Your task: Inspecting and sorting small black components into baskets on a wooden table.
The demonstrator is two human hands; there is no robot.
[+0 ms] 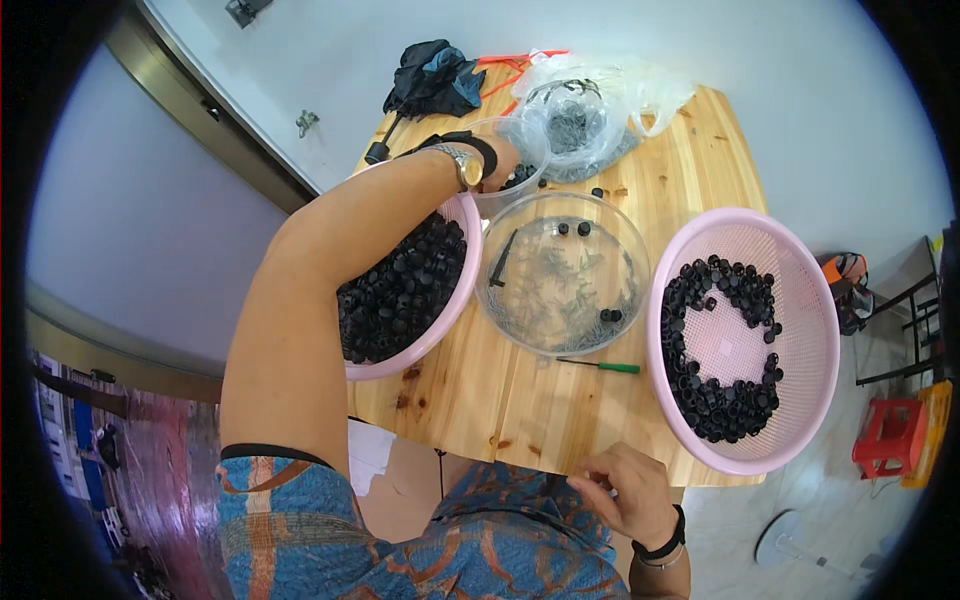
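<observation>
My left arm reaches across the left pink basket (463, 300) to a clear round tub (535, 135) at the back of the table. There my left hand (500, 162) dips over the rim, above small black caps (520, 176). Its fingers are hidden, so I cannot tell whether it holds anything. My right hand (630, 490) hovers by the table's front edge, fingers loosely bent and apart, nothing visible in it. Between the baskets stands a wider clear tub (640, 290) with many thin clear or grey pieces, a few black caps and a black stick-like piece (503, 258).
A green-handled screwdriver (618, 368) lies before the wide tub. The right pink basket (822, 340) holds a ring of black caps (715, 410). Clear plastic bags (590, 150) and a dark folded umbrella (430, 80) sit at the back. A red stool (888, 440) stands right.
</observation>
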